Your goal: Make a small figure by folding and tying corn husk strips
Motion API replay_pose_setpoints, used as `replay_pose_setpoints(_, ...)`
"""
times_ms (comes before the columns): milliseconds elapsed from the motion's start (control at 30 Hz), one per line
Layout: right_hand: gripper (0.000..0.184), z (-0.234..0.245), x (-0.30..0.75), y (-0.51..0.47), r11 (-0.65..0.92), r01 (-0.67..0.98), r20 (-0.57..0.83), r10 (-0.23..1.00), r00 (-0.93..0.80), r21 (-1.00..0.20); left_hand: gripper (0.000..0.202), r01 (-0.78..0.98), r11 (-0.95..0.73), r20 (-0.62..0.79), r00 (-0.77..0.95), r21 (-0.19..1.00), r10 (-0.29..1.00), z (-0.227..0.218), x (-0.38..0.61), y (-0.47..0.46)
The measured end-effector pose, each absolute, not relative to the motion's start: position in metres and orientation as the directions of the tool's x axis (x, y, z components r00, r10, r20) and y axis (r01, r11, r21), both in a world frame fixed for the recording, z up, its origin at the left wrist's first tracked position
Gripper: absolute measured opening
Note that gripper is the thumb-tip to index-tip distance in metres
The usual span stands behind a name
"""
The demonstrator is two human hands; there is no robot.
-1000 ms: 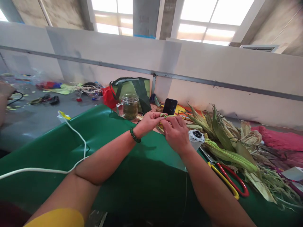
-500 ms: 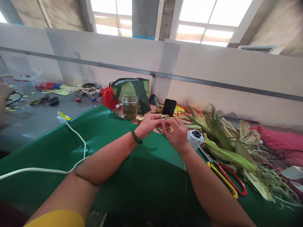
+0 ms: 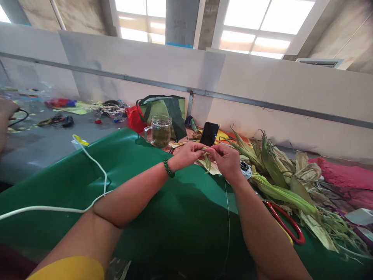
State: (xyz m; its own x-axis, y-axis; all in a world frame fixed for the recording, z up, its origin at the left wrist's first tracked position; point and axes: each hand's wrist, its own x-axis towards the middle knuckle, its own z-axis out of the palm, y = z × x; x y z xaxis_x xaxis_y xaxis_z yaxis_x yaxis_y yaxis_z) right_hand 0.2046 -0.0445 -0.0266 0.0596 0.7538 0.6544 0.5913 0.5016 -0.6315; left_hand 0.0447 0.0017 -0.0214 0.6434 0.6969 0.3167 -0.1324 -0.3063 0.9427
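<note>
In front of the propped phone (image 3: 209,133), both hands meet over the green sheet. My left hand (image 3: 188,154), with a green bead bracelet (image 3: 168,168) at its wrist, pinches a small piece of green corn husk (image 3: 208,163) whose strips hang below the fingertips. My right hand (image 3: 229,161) is closed at the same piece, thumb and forefinger pressed together. A thin pale thread (image 3: 227,210) runs down below my right hand. Behind that wrist a white spool with dark thread (image 3: 246,170) is partly hidden.
Corn husks (image 3: 279,186) lie heaped at the right, with red and yellow-handled scissors (image 3: 291,223) partly behind my forearm. A glass mug (image 3: 161,132) stands left of the phone, before a green bag (image 3: 166,111). A white cable (image 3: 97,165) crosses the green sheet (image 3: 163,233). Another person's hand (image 3: 6,112) shows far left.
My right hand has moved a little right and turned, covering more of the spool and scissors. Strips of husk now hang below my fingers. The view has shifted slightly.
</note>
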Motion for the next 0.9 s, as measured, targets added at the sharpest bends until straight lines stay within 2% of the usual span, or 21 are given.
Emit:
replay_pose_setpoints(100,0.047,-0.025,0.205,-0.045,0.484,0.688,0.722,0.686,0.086,-0.541,0.027,-0.163,-0.246,0.292,0.652,0.955,0.700,-0.022,0.045,0.001)
replay_pose_setpoints(233,0.048,-0.026,0.205,-0.046,0.478,0.739,0.771,0.631,0.088,-0.475,0.033,-0.185,-0.213,0.282,0.664,0.959,0.693,-0.020,0.044,-0.001)
replay_pose_setpoints(500,0.044,-0.028,0.205,-0.046,0.476,0.741,0.778,0.620,0.099,-0.473,0.027,-0.207,-0.237,0.314,0.642,0.949,0.699,-0.018,0.044,-0.004)
replay_pose_setpoints(600,0.030,-0.023,0.209,-0.049,0.564,0.692,0.797,0.604,0.027,-0.451,0.034,-0.239,-0.150,0.270,0.627,0.959,0.731,-0.017,0.041,0.001)
replay_pose_setpoints(667,0.017,-0.018,0.213,-0.051,0.653,0.671,0.827,0.552,-0.106,-0.350,0.037,-0.266,-0.095,0.246,0.618,0.959,0.746,-0.016,0.038,0.004)
replay_pose_setpoints(767,0.022,-0.014,0.216,-0.054,0.730,0.666,0.830,0.463,-0.313,-0.156,0.039,-0.288,-0.045,0.221,0.618,0.957,0.754,-0.014,0.034,0.008)
replay_pose_setpoints(833,0.023,-0.014,0.217,-0.055,0.734,0.675,0.818,0.434,-0.377,-0.078,0.038,-0.279,-0.042,0.214,0.624,0.959,0.751,-0.012,0.032,0.009)
replay_pose_setpoints(900,0.020,-0.015,0.217,-0.053,0.732,0.680,0.820,0.418,-0.390,-0.050,0.035,-0.263,-0.064,0.220,0.624,0.963,0.750,-0.010,0.031,0.008)
